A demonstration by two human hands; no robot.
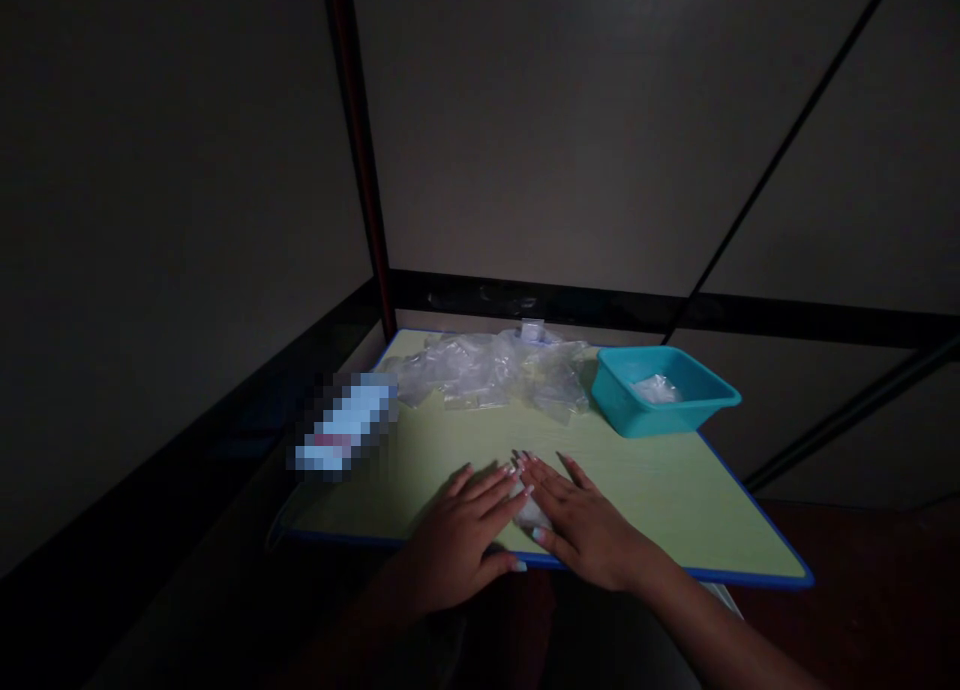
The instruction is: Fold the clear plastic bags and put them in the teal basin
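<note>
A pale-yellow, blue-edged tabletop (450,435) stands before dim grey walls (540,150). At far right, a turquoise rectangular plastic basin (645,420) holds shiny clear plastic (657,389); crumpled transparent bags (472,368) lie left of it. Near the front edge, left hand (463,533) and right hand (589,526) lie flat, unclasped, over a small whitish packet (531,515).

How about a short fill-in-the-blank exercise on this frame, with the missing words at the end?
1. The pale yellow-green tabletop is edged in ____.
2. In the picture, the teal plastic basin stands to the ____ of the clear plastic bags.
3. The left hand and right hand are palms ____ at the whitish plastic packet.

Missing words: blue; right; down.
</note>
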